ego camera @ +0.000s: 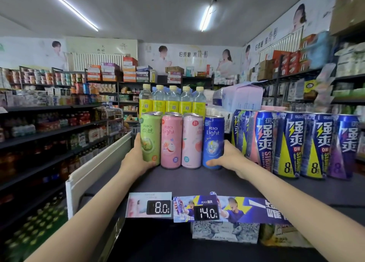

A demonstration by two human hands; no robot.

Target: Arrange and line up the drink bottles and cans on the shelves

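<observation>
Left hand [138, 159]: grip wraps the green can [150, 139], bracing the row's end.
Right hand [227, 159]: grip clasps the blue can [213, 141], squeezing four cans together on the shelf [197, 180].

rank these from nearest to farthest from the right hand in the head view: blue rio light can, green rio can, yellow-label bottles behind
1. Blue RIO Light can: at the row's right end, gripped by the right hand.
2. Green RIO can: at the row's left end, held by the left hand.
3. Yellow-label bottles: standing behind the cans, farther back on the shelf.
</observation>
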